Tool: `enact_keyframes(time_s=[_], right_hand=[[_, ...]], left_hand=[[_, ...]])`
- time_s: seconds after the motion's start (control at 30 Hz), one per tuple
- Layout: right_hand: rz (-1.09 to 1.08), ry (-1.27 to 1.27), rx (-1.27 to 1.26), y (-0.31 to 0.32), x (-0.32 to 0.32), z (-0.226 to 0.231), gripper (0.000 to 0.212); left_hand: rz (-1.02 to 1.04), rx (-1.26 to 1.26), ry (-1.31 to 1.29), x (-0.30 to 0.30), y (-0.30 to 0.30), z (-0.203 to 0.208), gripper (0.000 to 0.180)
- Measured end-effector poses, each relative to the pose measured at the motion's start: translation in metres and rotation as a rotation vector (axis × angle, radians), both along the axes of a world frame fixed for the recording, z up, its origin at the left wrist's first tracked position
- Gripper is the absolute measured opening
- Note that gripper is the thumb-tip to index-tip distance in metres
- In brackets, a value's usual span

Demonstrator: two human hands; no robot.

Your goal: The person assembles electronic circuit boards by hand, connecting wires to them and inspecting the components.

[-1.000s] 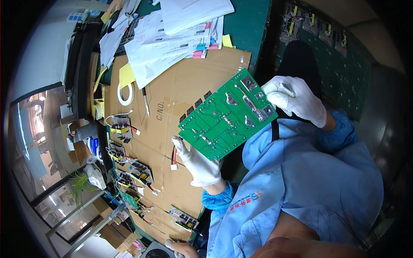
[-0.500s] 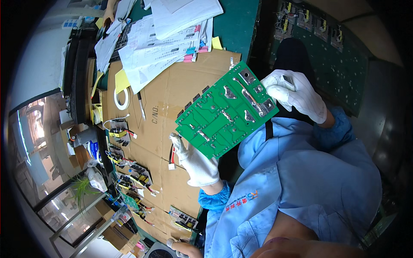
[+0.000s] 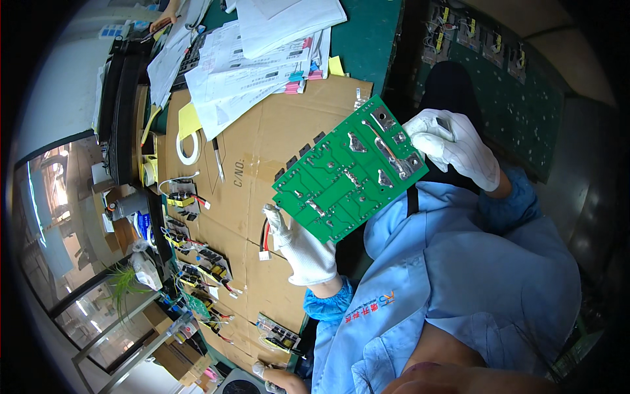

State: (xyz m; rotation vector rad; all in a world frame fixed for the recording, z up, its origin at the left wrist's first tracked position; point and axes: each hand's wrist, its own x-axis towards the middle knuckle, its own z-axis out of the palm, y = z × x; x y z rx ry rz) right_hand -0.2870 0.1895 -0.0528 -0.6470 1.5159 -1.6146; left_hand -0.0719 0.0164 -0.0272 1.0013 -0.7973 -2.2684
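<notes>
One green circuit board (image 3: 348, 177) is held solder side up, slanted, in front of the body, with four dark components (image 3: 292, 162) lined along its ten o'clock edge. Two white-gloved hands attend it: the right hand (image 3: 454, 146), at the board's two to three o'clock, has its fingers bent and gripping the edge; the left hand (image 3: 308, 255), at seven, reaches underneath, thumb spread away, its other fingers too hidden to tell whether they grip. On the cardboard sheet (image 3: 239, 210) covering the bench (image 3: 367, 33), at nine o'clock from the board, are one white tape roll (image 3: 195, 154) and one pen-like tool (image 3: 218, 164); at eight, one red-and-black cable (image 3: 265, 240) and at least five small assemblies (image 3: 213, 262), crowded; at seven, one more assembly (image 3: 279, 333). Four others sit on a dark green surface (image 3: 525, 118) at one to two.
</notes>
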Motion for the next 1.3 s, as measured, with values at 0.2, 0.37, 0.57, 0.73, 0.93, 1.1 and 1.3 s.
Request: enact_keyframes(time_s=[0.2, 0.37, 0.57, 0.73, 0.93, 1.1, 1.3], right_hand=[[0.01, -0.006, -0.007, -0.001, 0.001, 0.001, 0.022], [-0.003, 0.008, -0.01, -0.001, 0.001, 0.0, 0.021], [-0.006, -0.031, 0.042, -0.003, 0.001, 0.002, 0.02], [-0.025, -0.084, 0.055, -0.003, 0.002, 0.005, 0.022], [-0.022, -0.073, 0.011, -0.001, 0.002, 0.002, 0.022], [-0.022, -0.021, 0.027, 0.002, 0.003, 0.005, 0.022], [-0.037, 0.018, -0.017, 0.002, 0.002, 0.001, 0.022]], left_hand=[[-0.006, -0.112, -0.067, 0.004, 0.002, -0.001, 0.068], [-0.151, -0.206, 0.086, 0.014, 0.0, -0.008, 0.06], [0.011, -0.253, -0.016, 0.013, -0.002, -0.017, 0.061], [-0.14, -0.009, 0.278, 0.013, -0.002, -0.007, 0.066], [-0.075, -0.021, 0.088, 0.008, 0.002, -0.001, 0.07], [-0.089, -0.087, 0.04, 0.013, 0.002, -0.005, 0.07], [-0.111, 0.072, 0.185, 0.01, 0.0, -0.004, 0.069]])
